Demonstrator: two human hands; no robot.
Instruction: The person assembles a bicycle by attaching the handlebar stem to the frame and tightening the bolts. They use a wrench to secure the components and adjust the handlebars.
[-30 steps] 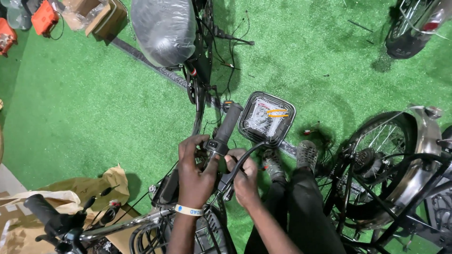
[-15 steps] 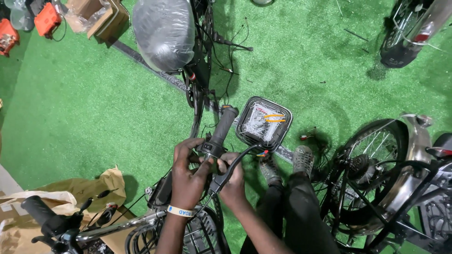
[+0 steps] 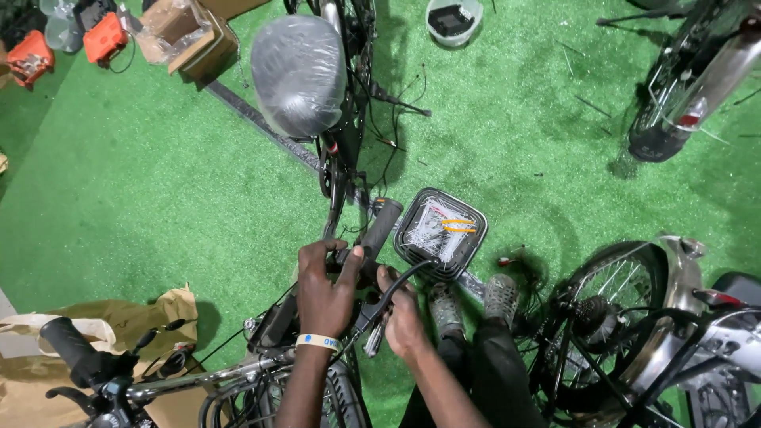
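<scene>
Left hand (image 3: 325, 293) grip around handlebar (image 3: 379, 230); right hand (image 3: 404, 317) pinching brake lever (image 3: 375, 339).

Left hand (image 3: 326, 297) clasps the handlebar (image 3: 379, 228) while right hand (image 3: 404, 317) grips the brake lever (image 3: 375, 337).

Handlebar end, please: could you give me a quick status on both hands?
Left hand gripping the handlebar beside the grip. Right hand at the brake lever. Square tray close beside on turf.
</scene>
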